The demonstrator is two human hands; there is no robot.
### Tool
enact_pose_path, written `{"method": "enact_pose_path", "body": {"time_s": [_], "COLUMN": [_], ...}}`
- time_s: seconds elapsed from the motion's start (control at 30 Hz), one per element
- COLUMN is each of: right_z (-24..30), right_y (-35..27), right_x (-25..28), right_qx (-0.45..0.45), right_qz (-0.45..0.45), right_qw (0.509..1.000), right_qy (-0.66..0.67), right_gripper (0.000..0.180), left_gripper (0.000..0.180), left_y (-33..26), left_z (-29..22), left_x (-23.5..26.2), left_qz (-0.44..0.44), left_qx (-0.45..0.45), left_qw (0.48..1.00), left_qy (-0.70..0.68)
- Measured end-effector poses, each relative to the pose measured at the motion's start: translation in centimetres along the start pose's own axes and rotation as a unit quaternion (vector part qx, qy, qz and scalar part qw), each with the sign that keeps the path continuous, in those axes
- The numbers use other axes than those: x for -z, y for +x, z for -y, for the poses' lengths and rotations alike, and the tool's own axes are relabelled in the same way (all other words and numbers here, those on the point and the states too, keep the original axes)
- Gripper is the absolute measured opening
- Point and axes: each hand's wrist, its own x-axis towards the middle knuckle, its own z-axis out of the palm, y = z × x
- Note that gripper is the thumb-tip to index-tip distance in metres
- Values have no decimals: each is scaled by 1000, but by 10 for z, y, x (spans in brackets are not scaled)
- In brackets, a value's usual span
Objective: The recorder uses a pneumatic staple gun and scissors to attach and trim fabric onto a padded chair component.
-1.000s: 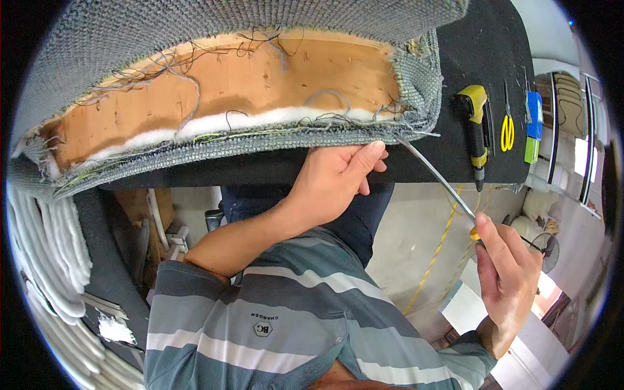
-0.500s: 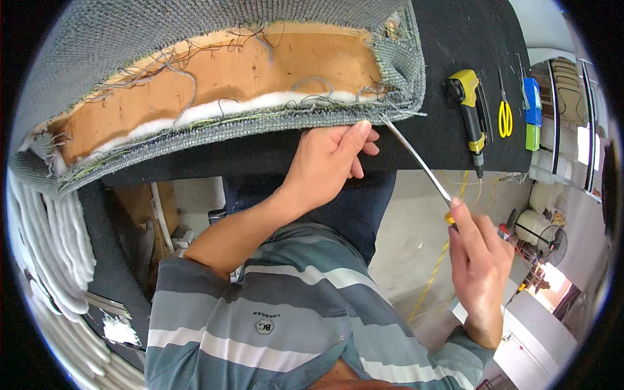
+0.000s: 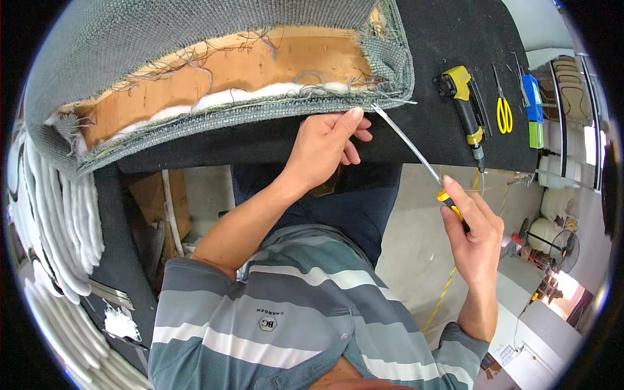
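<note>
A grey woven upholstered panel [image 3: 227, 116] lies on the black table, its wooden board [image 3: 240, 68] bare in the middle, with white padding [image 3: 224, 97] and loose threads along the fabric edge. Against the near edge of the fabric, toward its right corner, my left hand [image 3: 322, 146] is loosely closed, the thumb tip on the edge and fingers bent below; part of its hold is hidden. My right hand [image 3: 478, 227] grips the yellow and black handle of a long screwdriver [image 3: 411, 147]. Its metal tip touches the fabric edge just right of my left thumb.
A yellow and black air stapler [image 3: 465, 104], yellow-handled scissors [image 3: 503, 116] and a blue and green box [image 3: 533, 104] lie on the black table [image 3: 426, 140] to the right. Stacked white padded strips [image 3: 62, 221] stand at the left. A fan [image 3: 562, 250] is farther right.
The panel's near right corner now sits slightly higher and farther left in view. My right hand has moved a little up, and the screwdriver's yellow handle shows more. The left hand keeps its pose.
</note>
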Motion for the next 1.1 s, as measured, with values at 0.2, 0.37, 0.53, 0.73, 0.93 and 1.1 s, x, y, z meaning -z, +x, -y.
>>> {"method": "enact_pose_path", "body": {"time_s": [0.2, 0.37, 0.53, 0.73, 0.93, 1.1], "right_z": [16, 33, 23, 1, -11, -13], "right_y": [11, 19, 8, -8, -13, -9], "right_x": [17, 20, -3, -30, -22, -22], "right_qx": [26, 53, -45, -24, -14, 5], "right_qz": [28, 59, 30, -26, -40, -47], "right_qw": [996, 983, 999, 999, 997, 997], "right_qy": [-80, -163, -5, 17, 57, 62], "right_gripper": [56, 54, 48, 49, 49, 50], "left_gripper": [52, 52, 53, 53, 55, 57], "left_y": [-1, -2, -1, 1, -1, 3], "left_z": [0, -2, -5, -5, -4, -10], "left_x": [1, 1, 0, -2, -2, -9], "left_qz": [6, 7, 19, 9, -15, -21], "left_qx": [1, 8, -3, -5, -2, 18], "left_qw": [1000, 1000, 1000, 1000, 1000, 999], "left_qy": [-4, 4, 19, 11, 16, 42]}}
